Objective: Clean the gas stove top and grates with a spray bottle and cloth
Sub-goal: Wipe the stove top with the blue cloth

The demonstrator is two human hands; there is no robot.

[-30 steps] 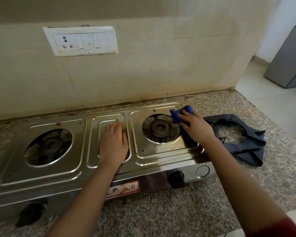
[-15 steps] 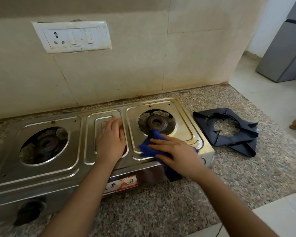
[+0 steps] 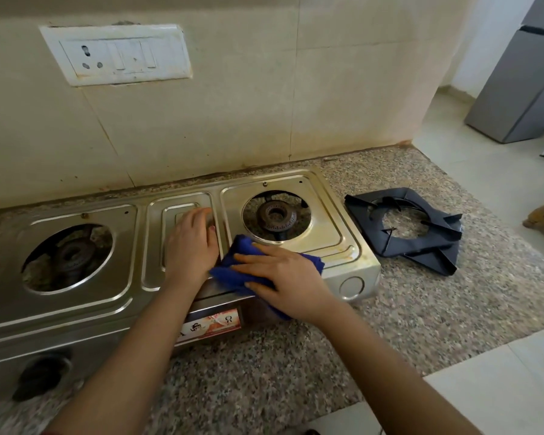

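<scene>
Cloth [image 3: 230, 271] under flat fingers of right hand [image 3: 286, 277] at stove [image 3: 327, 243] front edge; left hand [image 3: 190, 246] flat, empty, bracing. We advise firm overlapping strokes.

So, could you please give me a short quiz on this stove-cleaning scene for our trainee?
1. True or false: the black grates sit over the burners.
2. Which hand presses the blue cloth on the stove? A) left B) right
3. Fill in: the left hand lies flat on the stove's ___ panel.
Key: 1 false, they lie on the counter beside the stove; 2 B, the right hand; 3 middle.
</scene>
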